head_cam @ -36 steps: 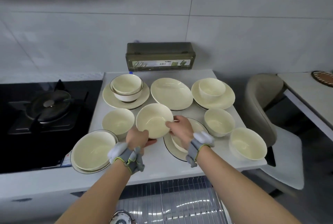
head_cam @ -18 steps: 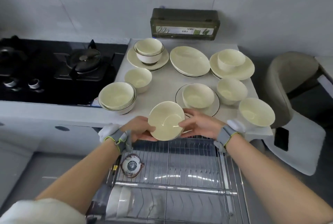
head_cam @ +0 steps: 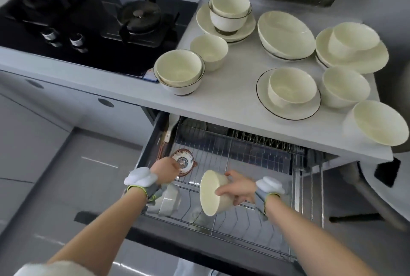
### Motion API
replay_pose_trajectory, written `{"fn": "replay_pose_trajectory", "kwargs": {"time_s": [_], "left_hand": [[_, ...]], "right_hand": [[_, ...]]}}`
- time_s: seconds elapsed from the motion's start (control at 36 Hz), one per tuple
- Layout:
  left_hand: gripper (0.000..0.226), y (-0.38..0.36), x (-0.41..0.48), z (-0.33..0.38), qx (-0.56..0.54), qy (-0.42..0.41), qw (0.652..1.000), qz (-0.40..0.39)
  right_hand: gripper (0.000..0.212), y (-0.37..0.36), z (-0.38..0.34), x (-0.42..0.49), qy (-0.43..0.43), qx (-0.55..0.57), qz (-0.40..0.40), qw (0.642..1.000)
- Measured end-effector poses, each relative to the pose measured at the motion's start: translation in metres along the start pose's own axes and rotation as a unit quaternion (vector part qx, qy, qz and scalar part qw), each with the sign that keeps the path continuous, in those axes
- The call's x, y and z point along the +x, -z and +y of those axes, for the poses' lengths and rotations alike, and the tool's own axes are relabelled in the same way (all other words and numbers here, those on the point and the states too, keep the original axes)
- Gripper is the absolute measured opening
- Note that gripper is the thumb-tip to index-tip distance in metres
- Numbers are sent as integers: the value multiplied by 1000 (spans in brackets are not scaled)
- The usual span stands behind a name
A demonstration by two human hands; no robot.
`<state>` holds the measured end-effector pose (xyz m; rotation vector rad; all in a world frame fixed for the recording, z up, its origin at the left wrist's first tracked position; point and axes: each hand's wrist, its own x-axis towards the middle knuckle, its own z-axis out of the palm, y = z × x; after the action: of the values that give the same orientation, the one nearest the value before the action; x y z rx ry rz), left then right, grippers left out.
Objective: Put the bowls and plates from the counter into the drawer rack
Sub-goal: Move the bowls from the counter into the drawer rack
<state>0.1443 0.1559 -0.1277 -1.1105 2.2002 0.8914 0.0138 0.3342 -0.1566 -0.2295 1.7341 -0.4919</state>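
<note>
Right hand [head_cam: 238, 190]: fingers clamped round a cream bowl [head_cam: 210, 193]. The bowl is tipped on its side, mouth facing left, over the middle of the drawer rack [head_cam: 255, 160], toward its front edge. Left hand [head_cam: 165, 170] is at a small patterned dish [head_cam: 184, 161] by the rack's left edge; whether its fingers grip the dish cannot be told. Other bowls and plates sit on the counter [head_cam: 239, 107].

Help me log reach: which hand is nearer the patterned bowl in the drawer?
Left. The left hand is at the left rim of the patterned bowl; the right hand is off to its right, gripping a cream bowl above the rack.
</note>
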Motion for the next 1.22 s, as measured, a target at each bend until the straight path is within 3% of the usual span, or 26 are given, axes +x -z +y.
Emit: {"fn": "replay_pose_trajectory", "kwargs": {"time_s": [0.19, 0.42, 0.58, 0.75, 0.92, 1.22], "left_hand": [[38, -34, 23, -60, -55, 63, 997, -1], [41, -44, 44, -82, -49, 66, 995, 51], [40, -50, 53, -92, -62, 65, 996, 27], [39, -53, 61, -98, -70, 61, 996, 12], [39, -54, 66, -99, -73, 66, 995, -2], [39, -56, 73, -102, -67, 65, 996, -10]], "right_hand": [[84, -71, 9, 57, -24, -59, 15, 998], [93, -114, 2, 95, -56, -76, 24, 995], [91, -126, -5, 114, -74, -34, 49, 995], [101, -138, -10, 131, -92, -10, 55, 994], [113, -157, -10, 142, -105, -51, 70, 991], [109, -166, -12, 157, -83, -94, 69, 990]]}}
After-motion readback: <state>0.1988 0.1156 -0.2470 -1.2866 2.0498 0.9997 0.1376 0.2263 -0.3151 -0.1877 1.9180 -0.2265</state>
